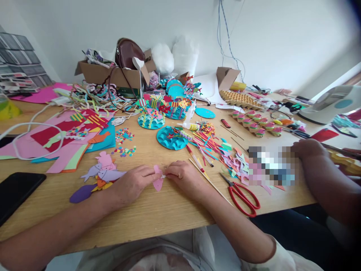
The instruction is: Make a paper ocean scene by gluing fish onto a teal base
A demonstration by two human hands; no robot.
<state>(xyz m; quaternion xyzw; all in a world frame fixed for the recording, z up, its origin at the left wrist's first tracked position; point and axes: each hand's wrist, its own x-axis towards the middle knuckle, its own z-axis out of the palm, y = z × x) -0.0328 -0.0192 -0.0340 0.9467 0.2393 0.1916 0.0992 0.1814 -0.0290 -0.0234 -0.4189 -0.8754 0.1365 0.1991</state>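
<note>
Left hand [138,181] on pink paper fish [158,185] (gripping or just pressing, can't tell); right hand [183,176] pinches white scrap [163,176] by it. Scissors [231,184] lie nearby.

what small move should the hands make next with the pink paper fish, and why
Probably press the small white piece against the pink paper fish with the right hand, while the left hand steadies the fish. The left fingertips are at the fish, and the right fingertips are at the white piece by its edge; whether it is stuck down isn't clear.
</note>
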